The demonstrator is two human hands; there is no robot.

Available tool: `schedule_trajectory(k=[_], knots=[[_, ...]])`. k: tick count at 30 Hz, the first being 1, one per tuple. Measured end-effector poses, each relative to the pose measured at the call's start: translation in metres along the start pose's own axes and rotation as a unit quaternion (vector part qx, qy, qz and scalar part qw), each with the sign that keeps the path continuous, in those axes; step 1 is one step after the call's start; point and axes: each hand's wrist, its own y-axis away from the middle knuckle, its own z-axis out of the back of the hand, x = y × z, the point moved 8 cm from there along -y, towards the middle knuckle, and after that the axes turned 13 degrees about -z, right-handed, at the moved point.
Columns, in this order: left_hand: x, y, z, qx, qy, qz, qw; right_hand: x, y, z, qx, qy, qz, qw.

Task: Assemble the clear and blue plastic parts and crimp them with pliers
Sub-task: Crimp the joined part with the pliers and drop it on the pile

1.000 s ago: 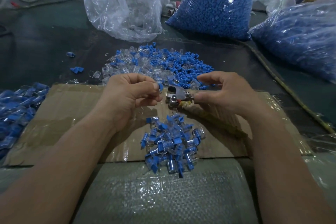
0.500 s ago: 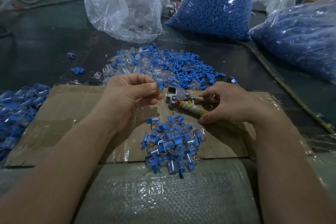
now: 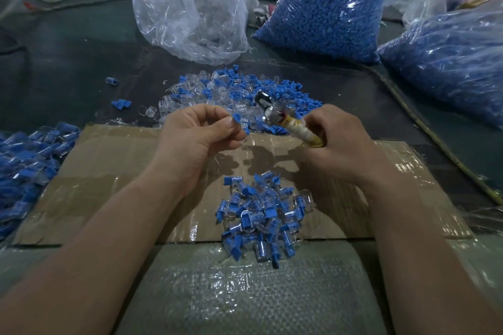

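The dark tabletop (image 3: 68,62) carries stock along its far edge: two full bags of blue parts (image 3: 326,8) toward the far right corner, and a slack bag of clear parts (image 3: 190,8) at the far middle. A taped sheet of cardboard (image 3: 109,185) lies along the near edge. Just past its far edge is a loose heap (image 3: 245,84) of unjoined clear and blue parts. On its near edge sits a small pile of joined pieces (image 3: 258,220).

Both hands are raised over the far edge of the cardboard. The left hand (image 3: 190,144) pinches one joined piece (image 3: 238,121) between thumb and fingertips, blue end up and the clear body mostly hidden. The right hand (image 3: 340,144) is wrapped round the taped handles of the pliers (image 3: 275,113). The metal head points toward the piece, close but apart from it. Whether the jaws are parted cannot be told.

The step in hand looks like the crimp. To do it well:

- Hold the piece by one end, so the fingertips stay out of the bite.
- Check that the blue part is seated fully and squarely in the clear one.
- Bring the jaws across the joint, not at a slant.
- Squeeze once, firmly and evenly. Hard plastic probably cracks or skids out under a crooked pinch.
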Motion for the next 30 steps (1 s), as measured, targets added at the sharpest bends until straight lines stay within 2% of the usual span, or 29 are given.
schedule_trajectory(k=[10,22,30], knots=[[-0.009,-0.001,0.002,-0.003,-0.063,-0.075,0.995,0.02,0.008,-0.02,0.045,-0.032,0.014,0.998],[-0.014,-0.003,0.003,0.005,-0.14,-0.112,0.984,0.022,0.009,-0.019,0.069,-0.037,0.026,0.997],[-0.024,0.002,-0.002,0.006,-0.178,-0.152,0.972,0.024,0.009,-0.016,0.061,-0.082,0.014,0.995]])
